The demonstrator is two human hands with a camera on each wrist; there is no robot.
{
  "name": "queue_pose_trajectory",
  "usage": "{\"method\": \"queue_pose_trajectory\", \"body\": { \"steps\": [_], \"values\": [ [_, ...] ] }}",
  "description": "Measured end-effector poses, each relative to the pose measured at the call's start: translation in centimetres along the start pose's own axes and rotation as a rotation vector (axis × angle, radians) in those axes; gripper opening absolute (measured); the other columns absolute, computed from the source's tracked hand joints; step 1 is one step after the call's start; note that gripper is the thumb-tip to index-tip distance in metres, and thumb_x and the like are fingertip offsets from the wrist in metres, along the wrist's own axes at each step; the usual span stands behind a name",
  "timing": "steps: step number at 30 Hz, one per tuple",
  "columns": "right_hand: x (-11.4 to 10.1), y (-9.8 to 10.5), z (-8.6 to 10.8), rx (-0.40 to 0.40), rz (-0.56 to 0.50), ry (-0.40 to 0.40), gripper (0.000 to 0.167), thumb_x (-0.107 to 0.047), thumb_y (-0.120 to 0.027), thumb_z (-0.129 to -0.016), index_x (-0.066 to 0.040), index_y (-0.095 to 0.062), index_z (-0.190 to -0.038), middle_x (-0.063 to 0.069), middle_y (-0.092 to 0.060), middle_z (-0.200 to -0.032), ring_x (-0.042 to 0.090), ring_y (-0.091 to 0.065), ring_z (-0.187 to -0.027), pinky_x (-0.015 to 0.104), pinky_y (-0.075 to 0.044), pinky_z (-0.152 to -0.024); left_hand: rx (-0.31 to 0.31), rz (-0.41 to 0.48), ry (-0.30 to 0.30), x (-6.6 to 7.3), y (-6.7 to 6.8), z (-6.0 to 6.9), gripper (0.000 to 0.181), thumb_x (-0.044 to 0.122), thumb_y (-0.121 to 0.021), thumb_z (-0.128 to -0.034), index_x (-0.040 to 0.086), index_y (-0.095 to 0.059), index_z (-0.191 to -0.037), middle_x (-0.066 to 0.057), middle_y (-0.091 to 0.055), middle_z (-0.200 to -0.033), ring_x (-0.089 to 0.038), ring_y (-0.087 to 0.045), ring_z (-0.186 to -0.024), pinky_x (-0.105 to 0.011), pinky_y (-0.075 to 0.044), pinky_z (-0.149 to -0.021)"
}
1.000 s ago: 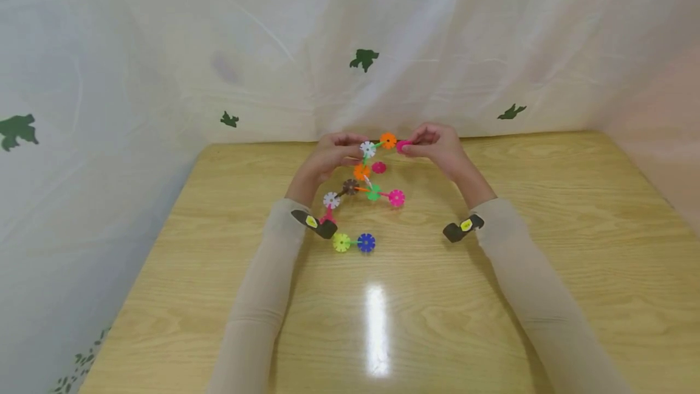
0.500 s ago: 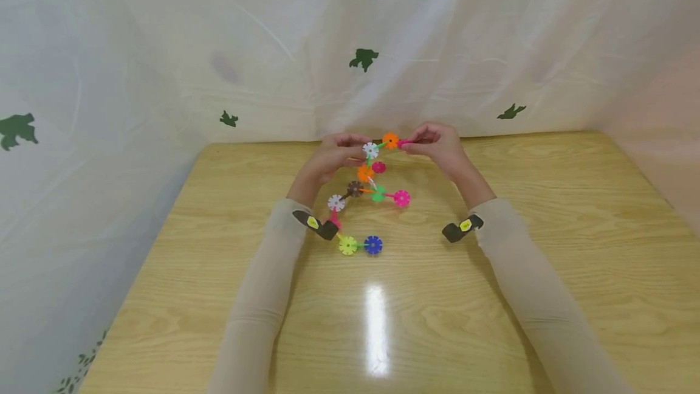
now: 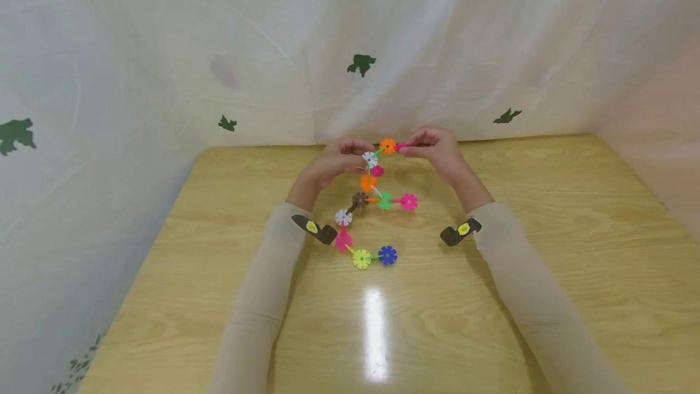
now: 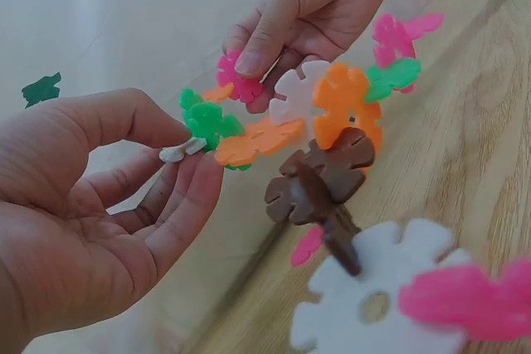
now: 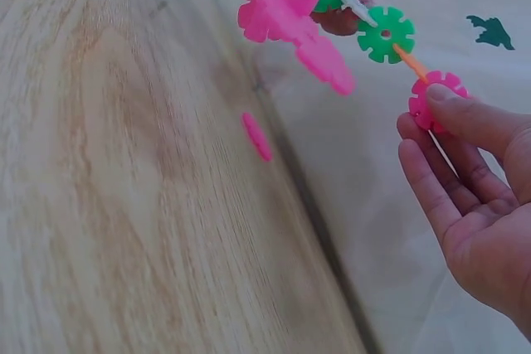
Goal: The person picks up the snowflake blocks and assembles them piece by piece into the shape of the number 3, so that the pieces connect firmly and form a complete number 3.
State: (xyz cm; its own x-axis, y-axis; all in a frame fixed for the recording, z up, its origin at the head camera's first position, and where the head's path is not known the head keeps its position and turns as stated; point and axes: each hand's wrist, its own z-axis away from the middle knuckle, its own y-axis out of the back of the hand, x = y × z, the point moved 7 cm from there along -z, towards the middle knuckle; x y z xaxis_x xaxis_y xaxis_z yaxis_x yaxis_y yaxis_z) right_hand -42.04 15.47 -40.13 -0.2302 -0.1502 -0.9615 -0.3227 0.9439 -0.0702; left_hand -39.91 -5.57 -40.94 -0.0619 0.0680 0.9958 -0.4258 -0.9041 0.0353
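A chain of colourful notched plastic discs hangs above the table. My left hand (image 3: 341,163) pinches a white disc (image 4: 182,150) near its upper end, thumb and fingertips together. With thumb and fingers my right hand (image 3: 440,151) pinches a pink disc (image 5: 436,104), whose edge touches an orange disc (image 3: 387,146); how deep the slots mesh is unclear. Lower in the chain are a brown disc (image 3: 360,200), a side branch ending in a pink disc (image 3: 409,202), and a yellow disc (image 3: 362,259) beside a blue disc (image 3: 387,255) at the bottom end.
One loose pink disc (image 5: 257,137) lies on the wooden table (image 3: 219,321) near its back edge, behind the chain. A pale curtain (image 3: 262,47) with green leaf prints hangs right behind that edge. Each sleeve has a black wrist camera (image 3: 461,233).
The pink disc in my right hand has turned edge-on and met the orange disc. The chain's lower part has swung right and toward me. Both hands keep their holds.
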Motion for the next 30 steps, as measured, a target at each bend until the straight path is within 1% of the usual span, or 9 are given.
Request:
{"method": "queue_pose_trajectory", "body": {
  "steps": [3,5,7,9,12,15,19,24,30],
  "values": [
    [-0.1,-0.2,-0.1,-0.011,0.01,0.001,0.015,0.012,-0.073,-0.086,-0.003,-0.073,-0.085,0.001,-0.076,-0.082,0.014,-0.073,-0.079,0.025,-0.062,-0.078,-0.013,-0.035,-0.012,0.2,-0.1,-0.1,0.037,0.003,-0.058,-0.0992,-0.001,-0.058,-0.136,-0.012,-0.061,-0.135,-0.017,-0.06,-0.105,-0.042,-0.058,-0.1],
    [-0.1,-0.3,-0.2,-0.025,0.027,-0.005,0.013,0.011,-0.074,-0.086,-0.002,-0.073,-0.086,0.002,-0.077,-0.084,0.015,-0.074,-0.081,0.026,-0.063,-0.08,-0.017,-0.047,-0.016,0.3,-0.2,-0.3,0.037,0.009,-0.057,-0.1015,0.001,-0.059,-0.137,-0.013,-0.059,-0.141,-0.018,-0.058,-0.11,-0.046,-0.056,-0.102],
    [-0.2,-0.6,-0.2,-0.045,0.053,-0.02,0.01,0.008,-0.075,-0.086,-0.001,-0.073,-0.089,0.002,-0.078,-0.086,0.016,-0.075,-0.083,0.027,-0.063,-0.082,-0.017,-0.064,-0.013,0.3,-0.2,-0.4,0.036,0.014,-0.057,-0.1028,0.002,-0.06,-0.136,-0.012,-0.06,-0.138,-0.018,-0.058,-0.11,-0.051,-0.054,-0.103],
    [-0.1,-0.9,-0.2,-0.066,0.077,-0.042,0.009,0.006,-0.076,-0.086,-0.001,-0.072,-0.091,0.002,-0.078,-0.088,0.017,-0.075,-0.086,0.028,-0.063,-0.084,-0.019,-0.076,-0.005,0.2,-0.3,-0.5,0.035,0.017,-0.057,-0.1036,0.002,-0.061,-0.135,-0.008,-0.062,-0.132,-0.016,-0.057,-0.108,-0.052,-0.054,-0.1],
    [-0.1,-1.3,-0.2,-0.086,0.116,-0.069,0.01,0.004,-0.077,-0.086,-0.003,-0.072,-0.091,0.0,-0.079,-0.089,0.017,-0.076,-0.088,0.029,-0.062,-0.086,-0.012,-0.089,0.013,-0.1,-0.2,-0.6,0.034,0.018,-0.059,-0.1032,0.001,-0.062,-0.132,-0.003,-0.063,-0.12,-0.014,-0.058,-0.097,-0.046,-0.056,-0.089],
    [-0.2,-1.6,-0.1,-0.093,0.145,-0.079,0.01,0.004,-0.077,-0.086,-0.004,-0.073,-0.091,0.0,-0.079,-0.089,0.016,-0.076,-0.087,0.029,-0.062,-0.086,-0.002,-0.091,0.023,-0.3,-0.1,-0.6,0.033,0.017,-0.06,-0.1023,0.0,-0.063,-0.13,-0.002,-0.064,-0.114,-0.013,-0.058,-0.089,-0.035,-0.055,-0.08],
    [-0.4,-2.1,0.0,-0.116,0.172,-0.073,0.01,0.004,-0.079,-0.084,-0.002,-0.073,-0.09,0.0,-0.078,-0.087,0.017,-0.076,-0.085,0.03,-0.063,-0.084,0.004,-0.094,0.028,-0.2,-0.2,-0.5,0.033,0.016,-0.062,-0.1001,-0.002,-0.065,-0.128,-0.001,-0.067,-0.109,-0.014,-0.059,-0.092,-0.025,-0.053,-0.077],
    [-0.8,-2.8,0.2,-0.144,0.19,-0.05,0.011,0.006,-0.079,-0.083,0.004,-0.072,-0.091,0.001,-0.077,-0.085,0.016,-0.074,-0.082,0.029,-0.063,-0.081,-0.01,-0.092,0.035,0.0,-0.2,-0.4,0.032,0.013,-0.064,-0.0984,-0.004,-0.066,-0.125,-0.001,-0.072,-0.101,-0.017,-0.064,-0.094,-0.026,-0.056,-0.083],
    [-1.5,-3.5,0.4,-0.196,0.208,-0.008,0.013,0.008,-0.076,-0.085,0.011,-0.07,-0.097,0.005,-0.077,-0.088,0.02,-0.075,-0.085,0.03,-0.064,-0.08,-0.006,-0.105,0.061,0.2,0.3,-0.2,0.031,0.014,-0.065,-0.097,-0.003,-0.067,-0.124,-0.004,-0.072,-0.106,-0.017,-0.067,-0.097,-0.033,-0.057,-0.097]
  ]
}}
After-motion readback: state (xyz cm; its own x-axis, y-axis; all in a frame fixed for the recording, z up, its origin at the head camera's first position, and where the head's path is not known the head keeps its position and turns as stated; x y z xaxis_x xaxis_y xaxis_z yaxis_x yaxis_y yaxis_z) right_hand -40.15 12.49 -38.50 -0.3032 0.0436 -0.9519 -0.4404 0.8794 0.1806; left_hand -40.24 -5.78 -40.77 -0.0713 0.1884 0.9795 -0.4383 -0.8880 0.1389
